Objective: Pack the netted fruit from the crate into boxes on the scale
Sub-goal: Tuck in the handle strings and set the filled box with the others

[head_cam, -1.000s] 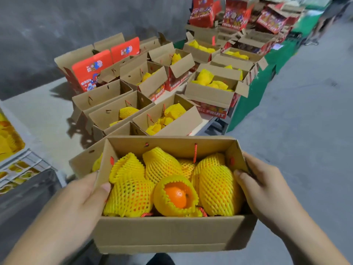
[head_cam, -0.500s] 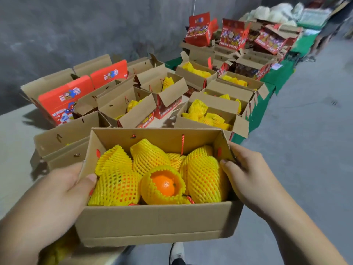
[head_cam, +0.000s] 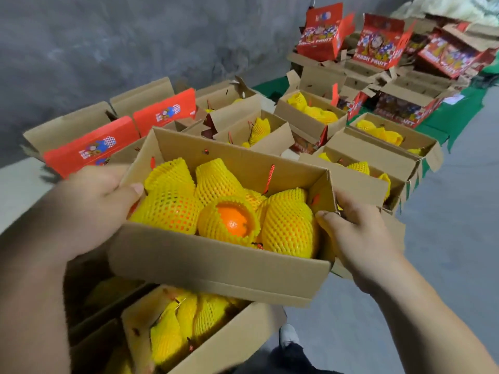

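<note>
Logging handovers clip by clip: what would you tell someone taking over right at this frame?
Left hand grips the left end of the open brown cardboard box, thumb over its rim; right hand grips the right end.
The box, full of yellow foam-netted oranges, is held above another filled carton.
Done: this box is packed.
Left: set it down among the open boxes. No scale or crate visible.

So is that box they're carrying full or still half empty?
Full, as far as it shows. The carried box is crowded with netted fruit across its width, no bare floor visible. Left hand and right hand grip its ends.
</note>
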Demonstrator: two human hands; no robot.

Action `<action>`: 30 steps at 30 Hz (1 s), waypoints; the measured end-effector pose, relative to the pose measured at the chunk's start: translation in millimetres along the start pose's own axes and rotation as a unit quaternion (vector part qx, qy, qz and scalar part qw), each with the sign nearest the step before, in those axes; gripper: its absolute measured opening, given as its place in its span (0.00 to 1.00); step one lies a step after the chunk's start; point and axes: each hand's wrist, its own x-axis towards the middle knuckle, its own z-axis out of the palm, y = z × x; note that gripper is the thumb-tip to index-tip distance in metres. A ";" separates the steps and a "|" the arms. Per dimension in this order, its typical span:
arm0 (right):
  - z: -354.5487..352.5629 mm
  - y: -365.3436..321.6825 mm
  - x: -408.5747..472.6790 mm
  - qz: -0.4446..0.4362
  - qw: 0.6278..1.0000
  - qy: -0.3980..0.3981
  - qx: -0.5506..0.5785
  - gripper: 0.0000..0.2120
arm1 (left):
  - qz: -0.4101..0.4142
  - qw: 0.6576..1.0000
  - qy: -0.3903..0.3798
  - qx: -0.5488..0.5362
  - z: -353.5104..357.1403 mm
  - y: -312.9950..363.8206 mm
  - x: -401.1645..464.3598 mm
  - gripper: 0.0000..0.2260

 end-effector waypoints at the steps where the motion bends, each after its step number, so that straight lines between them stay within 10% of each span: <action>1: 0.4 4.6 11.5 0.013 0.999 -0.006 0.029 0.29 | 0.007 1.000 -0.007 -0.002 -1.5 15.3 21.0 0.17; 8: -2.2 39.9 41.5 0.114 0.974 0.014 0.197 0.25 | 0.039 0.995 -0.093 0.009 41.6 76.8 133.2 0.13; 30: 43.7 77.4 -46.8 0.134 0.970 0.074 0.191 0.34 | 0.003 0.985 -0.170 -0.023 120.6 43.0 111.4 0.13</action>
